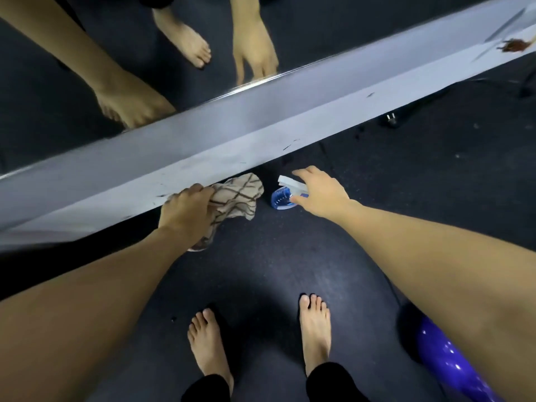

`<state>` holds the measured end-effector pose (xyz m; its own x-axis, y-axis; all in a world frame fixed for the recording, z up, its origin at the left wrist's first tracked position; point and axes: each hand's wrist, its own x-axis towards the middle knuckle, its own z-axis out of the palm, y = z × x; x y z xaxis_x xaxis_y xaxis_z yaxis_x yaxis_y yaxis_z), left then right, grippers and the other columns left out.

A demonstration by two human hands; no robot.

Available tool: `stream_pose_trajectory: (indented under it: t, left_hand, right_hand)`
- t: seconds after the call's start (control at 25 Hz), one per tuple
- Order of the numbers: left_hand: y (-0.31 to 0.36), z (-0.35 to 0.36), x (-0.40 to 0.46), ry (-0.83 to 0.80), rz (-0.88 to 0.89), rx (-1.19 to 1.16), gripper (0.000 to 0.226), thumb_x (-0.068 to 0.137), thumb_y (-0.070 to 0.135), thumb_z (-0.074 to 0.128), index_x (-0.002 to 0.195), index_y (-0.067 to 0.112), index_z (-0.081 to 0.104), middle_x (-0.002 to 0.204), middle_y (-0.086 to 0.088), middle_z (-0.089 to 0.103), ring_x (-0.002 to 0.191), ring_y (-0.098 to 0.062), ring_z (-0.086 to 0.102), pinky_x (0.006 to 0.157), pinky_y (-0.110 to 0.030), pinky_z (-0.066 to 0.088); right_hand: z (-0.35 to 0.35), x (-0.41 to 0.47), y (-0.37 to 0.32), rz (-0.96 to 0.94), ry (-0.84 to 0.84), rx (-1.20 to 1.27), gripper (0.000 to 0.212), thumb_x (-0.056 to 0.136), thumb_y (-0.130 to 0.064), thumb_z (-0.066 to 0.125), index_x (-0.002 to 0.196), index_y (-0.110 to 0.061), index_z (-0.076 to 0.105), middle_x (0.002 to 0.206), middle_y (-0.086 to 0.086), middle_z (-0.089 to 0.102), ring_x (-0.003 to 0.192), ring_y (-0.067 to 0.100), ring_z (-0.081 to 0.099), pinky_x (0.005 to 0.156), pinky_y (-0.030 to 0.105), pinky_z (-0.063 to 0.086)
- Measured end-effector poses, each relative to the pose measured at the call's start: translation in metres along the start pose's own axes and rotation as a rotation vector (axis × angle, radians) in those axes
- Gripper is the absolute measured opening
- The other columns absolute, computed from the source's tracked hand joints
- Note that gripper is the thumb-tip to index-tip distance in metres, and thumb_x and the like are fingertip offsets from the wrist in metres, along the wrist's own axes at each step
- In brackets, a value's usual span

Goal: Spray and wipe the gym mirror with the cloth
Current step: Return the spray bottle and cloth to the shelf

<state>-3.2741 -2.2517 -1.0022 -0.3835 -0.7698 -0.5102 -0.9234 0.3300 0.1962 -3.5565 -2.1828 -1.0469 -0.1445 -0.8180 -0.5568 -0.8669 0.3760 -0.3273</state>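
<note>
Reaching right hand (319, 192), fingers spread, onto spray bottle (282, 198) standing on floor just right of cloth (235, 204); left hand (185, 210) gripping cloth below mirror (87, 68).

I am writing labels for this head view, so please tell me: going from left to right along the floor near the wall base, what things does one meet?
Left hand gripping the checked cloth → blue spray bottle → right hand reaching over the bottle → black plug on the floor.
</note>
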Motion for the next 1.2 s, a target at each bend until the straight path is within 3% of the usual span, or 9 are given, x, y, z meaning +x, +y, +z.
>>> stream_pose_trajectory:
  t: [0.16, 0.28, 0.44, 0.68, 0.8, 0.88, 0.96, 1.08, 1.2]
  left_hand:
    - [-0.006, 0.012, 0.014, 0.021, -0.024, 0.016, 0.034, 0.104, 0.032, 0.055, 0.134, 0.017, 0.057, 0.127, -0.007, 0.058, 0.114, -0.037, 0.059, 0.094, -0.048, 0.047]
    - [-0.002, -0.005, 0.003, 0.031, -0.033, 0.037, 0.034, 0.104, 0.032, 0.055, 0.134, 0.017, 0.058, 0.126, -0.006, 0.059, 0.113, -0.036, 0.061, 0.096, -0.049, 0.050]
    - [0.007, -0.057, -0.033, 0.065, -0.015, 0.042, 0.035, 0.102, 0.031, 0.057, 0.136, 0.021, 0.057, 0.129, -0.005, 0.059, 0.115, -0.036, 0.060, 0.096, -0.049, 0.048]
    - [0.044, -0.231, -0.163, 0.100, 0.062, 0.115, 0.046, 0.097, 0.032, 0.060, 0.142, 0.029, 0.051, 0.137, 0.003, 0.054, 0.125, -0.027, 0.056, 0.097, -0.035, 0.044]
    - [0.061, -0.330, -0.250, 0.221, 0.124, 0.171, 0.047, 0.093, 0.038, 0.065, 0.137, 0.029, 0.052, 0.127, 0.006, 0.054, 0.120, -0.020, 0.057, 0.093, -0.031, 0.043]
    - [0.059, -0.393, -0.302, 0.313, 0.126, 0.092, 0.035, 0.102, 0.036, 0.055, 0.136, 0.027, 0.057, 0.126, 0.003, 0.057, 0.121, -0.022, 0.057, 0.095, -0.034, 0.045]
    - [0.052, -0.450, -0.341, 0.398, 0.120, 0.045, 0.032, 0.103, 0.034, 0.055, 0.134, 0.025, 0.061, 0.127, -0.001, 0.060, 0.122, -0.027, 0.058, 0.097, -0.041, 0.049]
    - [0.031, -0.527, -0.420, 0.527, 0.128, 0.117, 0.032, 0.102, 0.035, 0.058, 0.132, 0.025, 0.062, 0.126, -0.002, 0.061, 0.123, -0.030, 0.057, 0.097, -0.046, 0.050]
    - [-0.002, -0.587, -0.502, 0.620, 0.064, 0.168, 0.032, 0.101, 0.037, 0.060, 0.132, 0.028, 0.063, 0.126, 0.001, 0.062, 0.123, -0.028, 0.057, 0.097, -0.046, 0.050]
  right_hand:
    - [0.022, 0.033, -0.009, -0.033, 0.054, 0.037, 0.020, 0.100, -0.021, 0.067, 0.116, -0.009, 0.067, 0.113, 0.007, 0.059, 0.105, 0.035, 0.061, 0.083, 0.044, 0.052]
    - [0.010, 0.028, -0.019, -0.020, 0.079, -0.043, 0.013, 0.101, -0.013, 0.063, 0.108, -0.002, 0.063, 0.113, 0.013, 0.059, 0.104, 0.037, 0.059, 0.079, 0.043, 0.050]
    - [-0.054, -0.009, -0.044, -0.092, 0.094, -0.129, 0.016, 0.102, -0.017, 0.061, 0.112, -0.004, 0.064, 0.116, 0.012, 0.060, 0.105, 0.034, 0.060, 0.079, 0.041, 0.050]
    - [-0.224, -0.149, -0.126, -0.327, 0.082, -0.362, 0.019, 0.099, -0.018, 0.056, 0.112, -0.009, 0.065, 0.118, 0.005, 0.061, 0.114, 0.031, 0.058, 0.076, 0.037, 0.045]
    - [-0.326, -0.246, -0.186, -0.418, 0.165, -0.346, 0.006, 0.097, -0.020, 0.055, 0.098, -0.014, 0.059, 0.112, 0.003, 0.060, 0.111, 0.029, 0.057, 0.075, 0.037, 0.043]
    - [-0.389, -0.302, -0.229, -0.481, 0.245, -0.341, 0.011, 0.095, -0.022, 0.061, 0.089, -0.021, 0.052, 0.108, 0.004, 0.062, 0.107, 0.030, 0.060, 0.078, 0.039, 0.046]
    - [-0.441, -0.345, -0.268, -0.540, 0.336, -0.332, 0.011, 0.092, -0.025, 0.066, 0.090, -0.017, 0.059, 0.106, 0.006, 0.067, 0.103, 0.034, 0.063, 0.081, 0.042, 0.053]
    - [-0.502, -0.413, -0.333, -0.610, 0.449, -0.352, 0.016, 0.088, -0.026, 0.069, 0.096, -0.012, 0.068, 0.098, 0.010, 0.072, 0.095, 0.037, 0.065, 0.080, 0.047, 0.056]
    - [-0.543, -0.477, -0.404, -0.713, 0.500, -0.365, 0.013, 0.087, -0.026, 0.072, 0.085, -0.015, 0.065, 0.083, 0.007, 0.069, 0.084, 0.034, 0.063, 0.077, 0.048, 0.056]
